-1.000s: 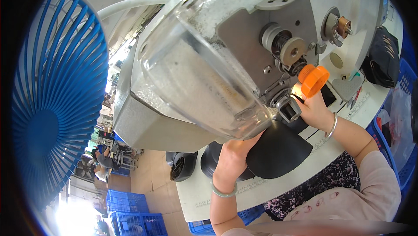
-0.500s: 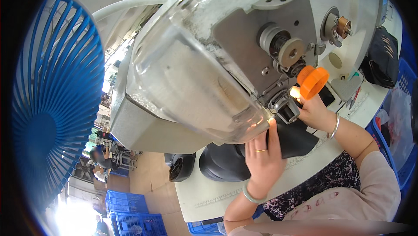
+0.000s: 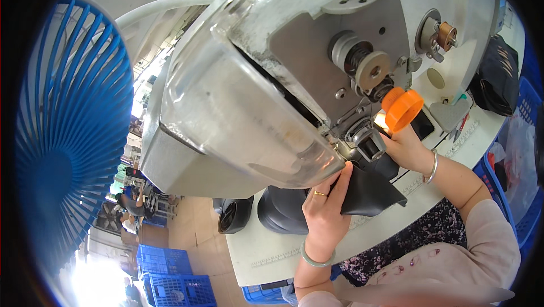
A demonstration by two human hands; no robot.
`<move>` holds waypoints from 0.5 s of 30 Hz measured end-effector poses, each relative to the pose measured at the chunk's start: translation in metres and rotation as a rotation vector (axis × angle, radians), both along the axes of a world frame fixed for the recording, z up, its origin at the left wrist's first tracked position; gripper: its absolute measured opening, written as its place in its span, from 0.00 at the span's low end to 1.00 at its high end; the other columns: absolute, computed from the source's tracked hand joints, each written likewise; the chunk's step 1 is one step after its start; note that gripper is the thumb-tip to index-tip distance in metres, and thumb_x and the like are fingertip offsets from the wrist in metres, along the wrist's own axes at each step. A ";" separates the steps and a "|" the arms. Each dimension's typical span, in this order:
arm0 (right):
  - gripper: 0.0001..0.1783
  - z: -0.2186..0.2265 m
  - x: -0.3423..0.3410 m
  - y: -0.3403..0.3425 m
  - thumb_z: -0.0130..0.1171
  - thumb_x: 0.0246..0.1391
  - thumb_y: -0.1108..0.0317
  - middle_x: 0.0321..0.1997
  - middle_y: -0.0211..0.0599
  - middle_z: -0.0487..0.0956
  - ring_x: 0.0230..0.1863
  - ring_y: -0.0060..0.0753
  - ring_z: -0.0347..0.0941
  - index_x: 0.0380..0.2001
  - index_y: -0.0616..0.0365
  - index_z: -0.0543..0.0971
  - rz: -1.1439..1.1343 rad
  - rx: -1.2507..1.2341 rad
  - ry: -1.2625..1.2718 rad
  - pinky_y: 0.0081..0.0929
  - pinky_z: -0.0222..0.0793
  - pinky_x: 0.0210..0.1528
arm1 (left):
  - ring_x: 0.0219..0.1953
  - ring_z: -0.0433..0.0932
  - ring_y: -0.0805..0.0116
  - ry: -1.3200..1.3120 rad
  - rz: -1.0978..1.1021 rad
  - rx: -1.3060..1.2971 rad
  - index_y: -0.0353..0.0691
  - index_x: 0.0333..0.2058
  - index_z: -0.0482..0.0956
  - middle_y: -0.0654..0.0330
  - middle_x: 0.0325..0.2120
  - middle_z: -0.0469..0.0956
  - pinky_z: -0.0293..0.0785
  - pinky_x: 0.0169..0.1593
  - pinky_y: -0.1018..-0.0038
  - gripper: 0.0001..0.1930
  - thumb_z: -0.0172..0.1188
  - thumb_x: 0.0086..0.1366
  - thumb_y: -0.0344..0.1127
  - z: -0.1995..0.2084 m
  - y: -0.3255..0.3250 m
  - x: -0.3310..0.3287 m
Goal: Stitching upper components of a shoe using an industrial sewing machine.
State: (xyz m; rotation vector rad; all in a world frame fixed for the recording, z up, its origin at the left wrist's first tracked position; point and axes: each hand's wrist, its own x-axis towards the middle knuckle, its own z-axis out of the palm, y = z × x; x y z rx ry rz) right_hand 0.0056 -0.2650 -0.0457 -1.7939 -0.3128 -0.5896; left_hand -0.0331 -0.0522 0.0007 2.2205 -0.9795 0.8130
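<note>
A sewing machine head (image 3: 249,108) with a clear guard and an orange knob (image 3: 402,109) fills the middle of the view. Below the guard my left hand (image 3: 326,212), with a ring and a bangle, pinches the edge of a black leather piece (image 3: 371,191) close to the needle area. The leather's loose corner sticks out toward me. My right hand (image 3: 409,151) is on the far right side of the presser area, beside the black material. Its fingertips are hidden behind the orange knob and machine parts, so its grip does not show.
Dark leather pieces (image 3: 280,210) lie left of my left hand, beside a black rounded item (image 3: 235,215). A black bag-like item (image 3: 496,74) rests at the far right, near blue crates (image 3: 527,193). A blue fan (image 3: 73,137) stands left; more blue crates (image 3: 178,290) are on the floor.
My left hand has shifted left and slightly toward me, and the leather's corner has swung the same way and lower. The right hand stays near the presser area. The view has shifted slightly.
</note>
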 end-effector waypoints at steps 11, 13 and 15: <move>0.15 0.001 -0.009 0.009 0.63 0.63 0.60 0.20 0.42 0.75 0.19 0.33 0.70 0.36 0.65 0.78 -0.056 0.032 0.042 0.30 0.67 0.26 | 0.46 0.84 0.55 0.019 -0.063 0.040 0.38 0.49 0.86 0.54 0.45 0.81 0.81 0.52 0.67 0.26 0.64 0.47 0.18 0.000 0.011 0.010; 0.15 0.003 -0.011 0.012 0.63 0.63 0.60 0.19 0.42 0.76 0.19 0.33 0.71 0.36 0.64 0.78 -0.069 0.060 0.045 0.30 0.67 0.26 | 0.47 0.82 0.54 0.016 -0.113 0.034 0.36 0.50 0.84 0.55 0.45 0.80 0.80 0.51 0.64 0.33 0.64 0.38 0.16 0.002 0.012 0.015; 0.15 0.003 -0.014 0.016 0.63 0.63 0.60 0.19 0.42 0.76 0.20 0.34 0.72 0.36 0.64 0.77 -0.096 0.083 0.037 0.30 0.67 0.26 | 0.47 0.81 0.53 0.013 -0.148 0.035 0.35 0.51 0.83 0.56 0.46 0.79 0.79 0.50 0.63 0.37 0.63 0.34 0.15 0.007 0.014 0.018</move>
